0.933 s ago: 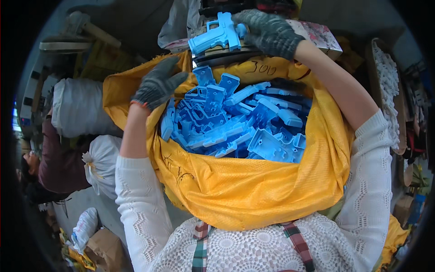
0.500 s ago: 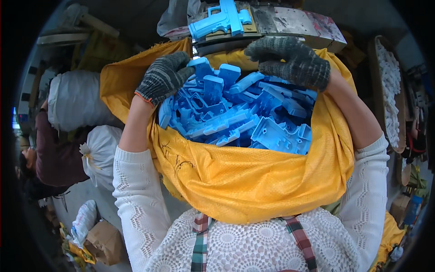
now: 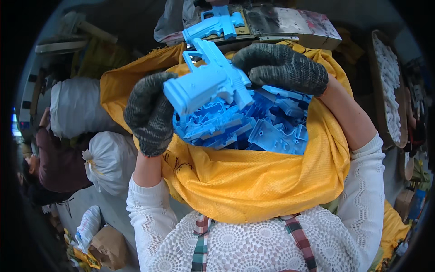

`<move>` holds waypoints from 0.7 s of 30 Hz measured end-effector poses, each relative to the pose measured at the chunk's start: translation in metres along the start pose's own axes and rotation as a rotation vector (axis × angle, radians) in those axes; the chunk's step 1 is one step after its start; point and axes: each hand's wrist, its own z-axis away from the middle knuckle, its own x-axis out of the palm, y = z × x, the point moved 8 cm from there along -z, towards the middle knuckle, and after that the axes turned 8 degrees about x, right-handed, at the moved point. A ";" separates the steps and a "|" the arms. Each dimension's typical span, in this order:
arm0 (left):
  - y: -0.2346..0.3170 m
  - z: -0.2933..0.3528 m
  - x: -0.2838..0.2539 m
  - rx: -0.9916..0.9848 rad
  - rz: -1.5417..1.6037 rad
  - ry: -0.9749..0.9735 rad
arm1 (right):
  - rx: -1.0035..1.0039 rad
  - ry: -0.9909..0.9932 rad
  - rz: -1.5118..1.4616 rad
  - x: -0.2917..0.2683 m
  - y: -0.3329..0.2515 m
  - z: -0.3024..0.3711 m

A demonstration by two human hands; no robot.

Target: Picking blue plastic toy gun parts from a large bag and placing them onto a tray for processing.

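A light blue plastic toy gun (image 3: 206,81) is held up over the pile, tilted with its grip end toward the lower left. My left hand (image 3: 152,113), in a dark grey knit glove, is closed on the grip end. At the opposite side my right hand (image 3: 290,70), gloved alike, has its fingers closed against the toy gun's edge; the fingertips are partly hidden. Below lie many loose blue toy gun shell parts (image 3: 278,133), filling an open yellow woven sack (image 3: 258,177) in front of my body.
Beyond the sack, another blue toy gun (image 3: 215,25) rests on a machine or bench (image 3: 290,22). White sacks (image 3: 111,158) stand at the left, near a person in a dark top (image 3: 63,158). A tray of white pieces (image 3: 387,86) is at the right, a brown paper bag (image 3: 108,247) lower left.
A toy gun has come up from the pile between my hands. My left hand has moved left and down, now gripping it; my right hand has shifted slightly left and down to it.
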 end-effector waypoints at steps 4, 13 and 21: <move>0.005 0.004 -0.005 0.031 0.202 0.063 | -0.054 -0.096 0.011 0.004 -0.007 0.007; 0.024 -0.010 0.019 0.150 0.056 -0.189 | -0.221 0.125 0.317 0.011 -0.026 0.017; -0.089 -0.096 0.047 -0.109 -0.778 -0.559 | -0.254 0.108 0.434 -0.008 -0.030 0.023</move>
